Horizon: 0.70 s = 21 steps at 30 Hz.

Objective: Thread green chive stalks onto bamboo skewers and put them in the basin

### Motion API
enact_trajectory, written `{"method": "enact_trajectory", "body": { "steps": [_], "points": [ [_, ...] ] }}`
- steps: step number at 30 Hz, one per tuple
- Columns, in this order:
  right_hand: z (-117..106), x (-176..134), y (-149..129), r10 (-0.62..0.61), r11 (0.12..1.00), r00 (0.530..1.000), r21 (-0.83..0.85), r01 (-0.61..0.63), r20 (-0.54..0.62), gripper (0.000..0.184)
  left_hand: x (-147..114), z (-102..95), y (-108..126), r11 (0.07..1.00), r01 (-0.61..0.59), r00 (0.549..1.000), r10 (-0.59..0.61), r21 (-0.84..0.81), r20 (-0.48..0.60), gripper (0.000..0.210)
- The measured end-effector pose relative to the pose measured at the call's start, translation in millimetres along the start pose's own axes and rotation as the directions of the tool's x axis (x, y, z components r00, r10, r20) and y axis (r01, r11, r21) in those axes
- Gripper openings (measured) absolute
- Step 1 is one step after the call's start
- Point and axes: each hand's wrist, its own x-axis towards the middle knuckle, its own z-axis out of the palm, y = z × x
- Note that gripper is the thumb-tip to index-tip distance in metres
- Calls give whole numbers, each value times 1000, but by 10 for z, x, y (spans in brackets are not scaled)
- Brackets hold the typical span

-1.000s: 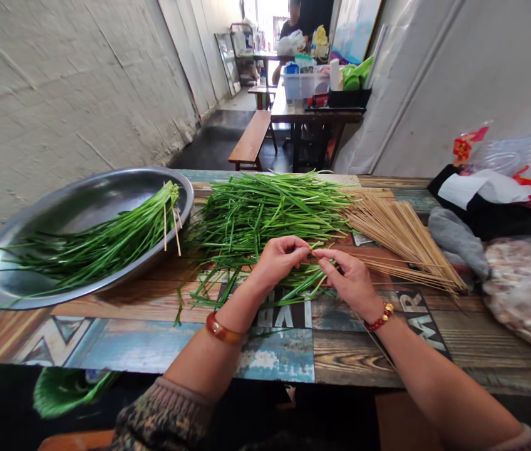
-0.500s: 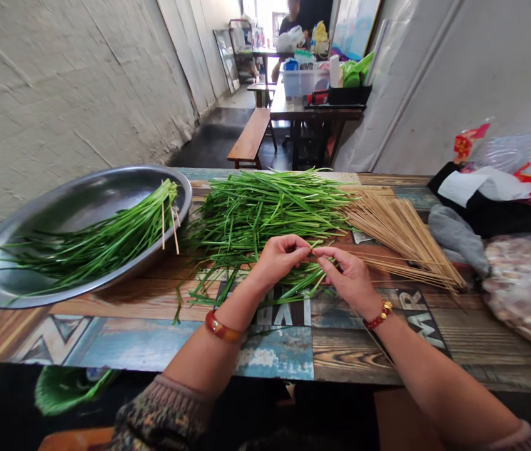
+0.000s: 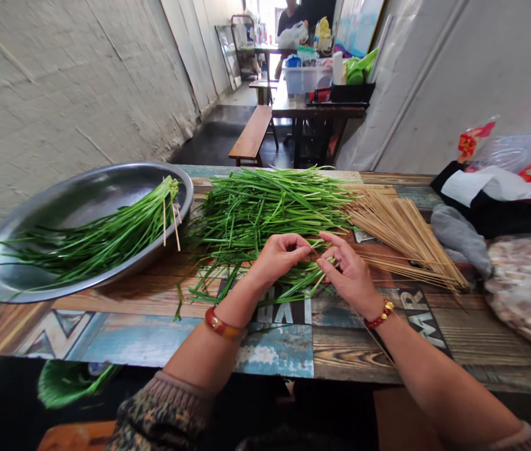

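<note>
My left hand [image 3: 285, 254] is closed, thumb and forefinger pinched together over the near edge of the chive pile; the small thing between the fingertips I cannot make out. Just to its right, my right hand [image 3: 347, 275] has its forefinger raised and its thumb apart. Pale chive ends show behind those fingers. A thin bamboo skewer [image 3: 381, 346] runs out from under the right hand toward the table's front edge; whether curled fingers touch it is hidden. Green garlic chives [image 3: 275, 203] lie loosely heaped beyond both hands. More bamboo skewers [image 3: 409, 241] lie fanned out to the right.
On the left, a metal basin [image 3: 25, 288] holds a chive bundle [image 3: 119, 232] pierced by two skewers. A bag of pale pieces [image 3: 528, 288], a grey cloth [image 3: 463, 241] and plastic packaging [image 3: 528, 169] crowd the right side. Beyond are a bench [image 3: 252, 134] and a person [image 3: 292, 19].
My right forefinger has lifted away from the left fingertips, opening a gap between the right thumb and forefinger. My left hand keeps its pinch in nearly the same place.
</note>
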Motion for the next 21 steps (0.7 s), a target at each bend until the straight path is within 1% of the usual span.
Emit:
{"method": "enact_trajectory", "body": {
  "steps": [2, 6, 14, 21],
  "points": [
    [-11, -1, -13, -14, 1000, 1000, -19, 15, 20, 52, 4, -2, -11, 1000, -6, 1000, 6, 6, 1, 18],
    [-25, 2, -26, -29, 998, 998, -46, 31, 47, 46, 19, 4, -45, 1000, -15, 1000, 15, 19, -1, 18],
    [-1, 0, -25, -22, 999, 1000, -25, 22, 21, 36, 17, 26, -41, 1000, -5, 1000, 5, 17, -1, 18],
    [11, 2, -15, -22, 999, 1000, -28, 22, 3, 31, 29, 44, -70, 998, -9, 1000, 9, 57, -2, 18]
  ]
}}
